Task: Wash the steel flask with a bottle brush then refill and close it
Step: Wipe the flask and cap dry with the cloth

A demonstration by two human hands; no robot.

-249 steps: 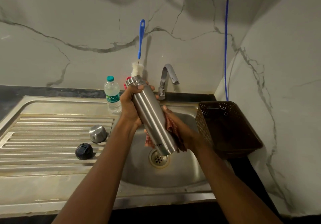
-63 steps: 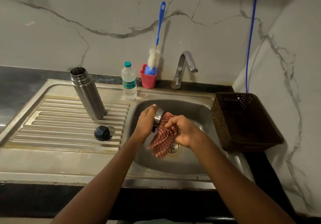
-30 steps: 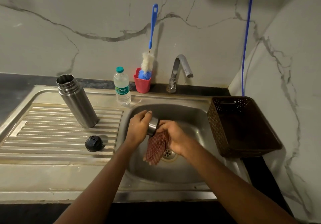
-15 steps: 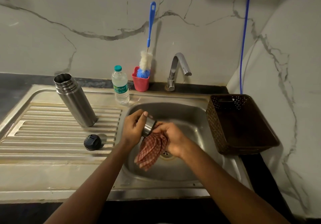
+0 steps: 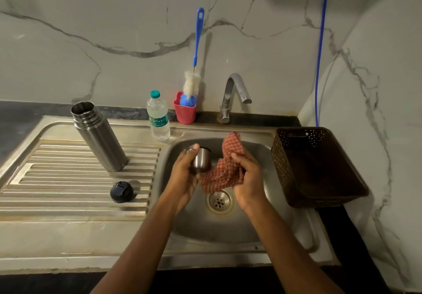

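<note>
Steel cup lid (image 5: 201,160) sat gripped in the curled fingers of the left hand (image 5: 184,176) over the sink basin (image 5: 228,229). The checked cloth (image 5: 225,170), wiping it a moment earlier, had swung clear, bunched in the right hand (image 5: 247,179), so drying seemed finished. The open steel flask (image 5: 98,136) stood on the drainboard (image 5: 68,179), with room beside its black stopper (image 5: 121,191); a basket (image 5: 283,170) hemmed the basin's right rim.

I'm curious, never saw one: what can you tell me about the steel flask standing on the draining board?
The steel flask is a tall cylinder of brushed metal with a shinier ringed neck. Its mouth is open, with no cap on. It stands on its base on the ribbed draining board, left of the basin, its top leaning left in this wide view. Only the board touches it. What is inside cannot be seen.
</note>
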